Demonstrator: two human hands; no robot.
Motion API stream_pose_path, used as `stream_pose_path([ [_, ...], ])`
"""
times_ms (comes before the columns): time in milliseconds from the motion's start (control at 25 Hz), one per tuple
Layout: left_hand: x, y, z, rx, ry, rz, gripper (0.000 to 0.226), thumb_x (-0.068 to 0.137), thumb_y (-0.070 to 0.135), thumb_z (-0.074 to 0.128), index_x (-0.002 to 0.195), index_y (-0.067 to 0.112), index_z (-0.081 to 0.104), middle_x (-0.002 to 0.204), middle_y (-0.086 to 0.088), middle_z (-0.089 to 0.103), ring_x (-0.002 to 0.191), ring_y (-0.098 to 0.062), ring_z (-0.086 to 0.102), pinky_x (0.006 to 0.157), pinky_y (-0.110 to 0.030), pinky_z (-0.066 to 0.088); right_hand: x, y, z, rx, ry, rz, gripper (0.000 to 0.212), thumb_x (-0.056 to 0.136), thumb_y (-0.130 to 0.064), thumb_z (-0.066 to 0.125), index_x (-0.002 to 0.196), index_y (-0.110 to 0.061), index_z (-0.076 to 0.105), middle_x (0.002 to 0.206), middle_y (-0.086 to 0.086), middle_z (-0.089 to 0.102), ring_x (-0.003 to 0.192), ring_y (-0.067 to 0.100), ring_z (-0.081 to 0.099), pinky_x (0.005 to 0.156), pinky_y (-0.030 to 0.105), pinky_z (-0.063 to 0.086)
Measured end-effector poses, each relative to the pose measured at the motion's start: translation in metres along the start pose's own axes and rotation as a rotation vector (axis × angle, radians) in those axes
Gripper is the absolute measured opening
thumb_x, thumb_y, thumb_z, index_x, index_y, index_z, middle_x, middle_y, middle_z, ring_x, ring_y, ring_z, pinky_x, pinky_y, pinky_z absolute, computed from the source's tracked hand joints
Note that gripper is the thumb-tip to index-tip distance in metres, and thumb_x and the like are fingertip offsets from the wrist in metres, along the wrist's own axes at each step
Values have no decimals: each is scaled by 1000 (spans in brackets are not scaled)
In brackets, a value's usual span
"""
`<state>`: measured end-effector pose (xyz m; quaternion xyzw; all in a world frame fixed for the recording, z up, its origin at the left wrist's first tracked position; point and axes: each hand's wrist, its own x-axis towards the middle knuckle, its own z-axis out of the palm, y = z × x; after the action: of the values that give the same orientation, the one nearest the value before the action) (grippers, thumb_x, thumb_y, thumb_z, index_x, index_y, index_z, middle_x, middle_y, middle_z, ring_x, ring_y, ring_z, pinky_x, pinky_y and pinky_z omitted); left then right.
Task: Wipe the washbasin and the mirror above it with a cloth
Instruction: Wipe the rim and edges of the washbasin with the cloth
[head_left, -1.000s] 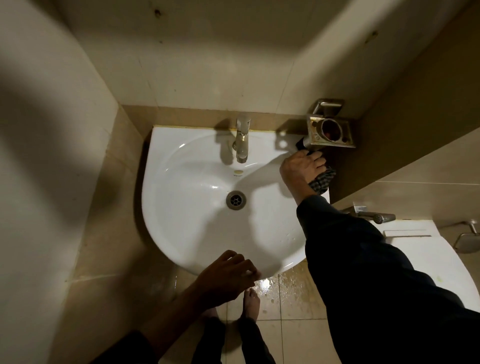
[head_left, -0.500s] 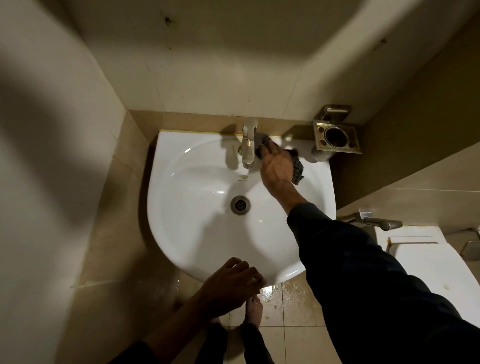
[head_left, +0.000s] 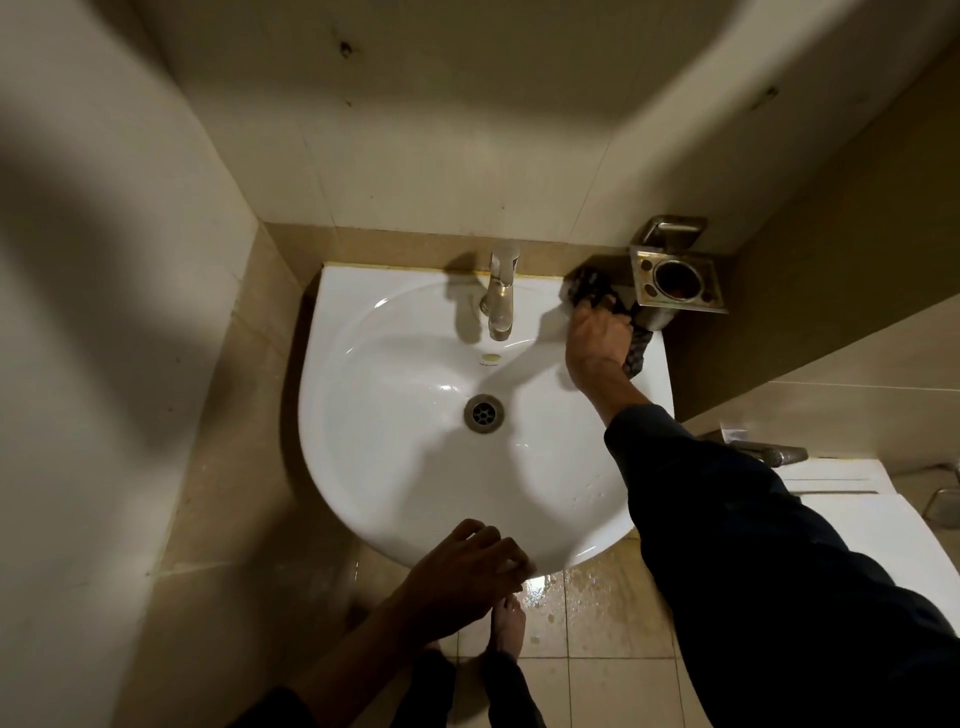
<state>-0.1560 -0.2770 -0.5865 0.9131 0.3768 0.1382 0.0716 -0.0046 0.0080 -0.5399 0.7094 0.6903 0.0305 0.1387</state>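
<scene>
A white washbasin (head_left: 395, 467) fills the middle of the view, with a metal tap (head_left: 500, 296) at its back and a round drain (head_left: 483, 412) in the bowl. My right hand (head_left: 597, 338) presses a dark checked cloth (head_left: 636, 348) onto the basin's back right corner, just below the metal holder. My left hand (head_left: 467, 566) rests on the basin's front rim, fingers curled over the edge and holding nothing else. No mirror is in view.
A metal cup holder (head_left: 675, 283) juts from the wall above the basin's right corner. A toilet (head_left: 852, 525) and a spray handle (head_left: 779, 454) sit to the right. The floor tiles (head_left: 597, 597) below are wet. Walls close in on the left.
My right hand has slid the cloth from beside the tap back to the basin's rear right corner. My left hand has stayed on the front rim.
</scene>
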Motion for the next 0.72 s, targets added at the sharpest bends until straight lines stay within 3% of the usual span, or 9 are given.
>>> stream_pose_path([
  [240, 0, 2, -1, 12, -35, -10, 34, 81, 33, 73, 111, 31, 57, 101, 14, 61, 85, -8, 56, 77, -25, 50, 4, -15, -8, 81, 24, -124, 74, 93, -4, 59, 153, -3, 17, 145, 22, 39, 119, 36, 53, 95, 44, 49],
  [440, -1, 2, 1, -1, -56, -26, 36, 81, 31, 73, 113, 30, 57, 103, 14, 63, 85, -9, 59, 77, -26, 51, 5, -24, -15, 17, 17, -300, 73, 92, -2, 57, 154, -8, 19, 155, 20, 28, 126, 38, 48, 90, 44, 51],
  [600, -2, 5, 0, -11, -50, -46, 31, 82, 31, 72, 110, 32, 59, 103, 16, 62, 84, -8, 58, 77, -25, 50, 5, -32, -22, -3, 29, -539, 76, 92, -2, 55, 156, -19, 17, 161, 7, 21, 132, 32, 44, 91, 43, 50],
  [720, 0, 6, -3, -30, -41, -52, 29, 82, 32, 72, 108, 32, 60, 101, 16, 63, 83, -7, 59, 77, -24, 50, 11, -13, -24, -41, -13, -551, 72, 95, -9, 57, 155, -22, 21, 159, 8, 24, 125, 33, 50, 89, 43, 51],
])
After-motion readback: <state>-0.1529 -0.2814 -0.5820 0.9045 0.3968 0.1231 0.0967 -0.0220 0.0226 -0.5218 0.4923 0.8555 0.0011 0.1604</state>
